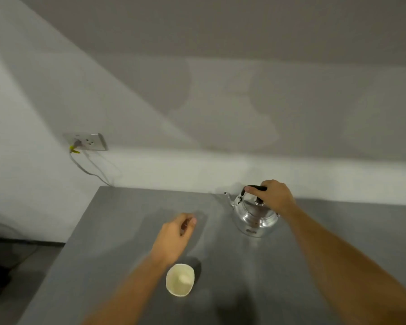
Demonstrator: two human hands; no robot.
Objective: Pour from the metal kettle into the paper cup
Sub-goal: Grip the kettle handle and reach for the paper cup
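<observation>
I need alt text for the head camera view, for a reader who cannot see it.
The right hand grips the handle of a metal kettle standing on a grey table. The left hand, loosely curled, holds nothing beyond an upright paper cup.

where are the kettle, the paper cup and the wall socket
metal kettle (253, 219): head view, on its shiny body
paper cup (179, 281): head view, on its inner wall
wall socket (90, 141): head view, on its faceplate
</observation>
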